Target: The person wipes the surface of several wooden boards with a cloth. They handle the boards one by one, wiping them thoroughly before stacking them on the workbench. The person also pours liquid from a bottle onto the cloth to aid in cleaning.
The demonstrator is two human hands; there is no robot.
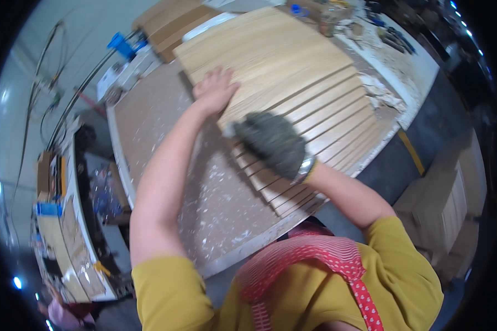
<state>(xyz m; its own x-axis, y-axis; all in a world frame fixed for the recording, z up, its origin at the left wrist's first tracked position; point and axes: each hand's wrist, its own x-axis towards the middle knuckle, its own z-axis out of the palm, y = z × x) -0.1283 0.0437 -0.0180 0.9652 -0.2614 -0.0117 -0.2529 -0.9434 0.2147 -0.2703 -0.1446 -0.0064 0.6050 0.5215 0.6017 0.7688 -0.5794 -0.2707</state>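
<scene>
Light wooden panels (276,49) lie fanned out in a stepped stack, their near edges overlapping like stairs. My bare left hand (216,91) rests flat on the top panel by its left edge, fingers spread. A dark grey-green work glove (276,140) covers my right hand (270,144), which presses over the left ends of the stepped edges. The gloved fingers are curled together. A small pale bit shows at their tips, too blurred to name, and the palm side is hidden.
The panels lie on a worktable (165,116) speckled with white flecks. Blue clamp-like pieces (121,45) and a cardboard box (168,22) sit at the back left. Crumpled scraps (381,92) and tools (395,39) lie on the right; cardboard boxes (436,209) stand beyond the table.
</scene>
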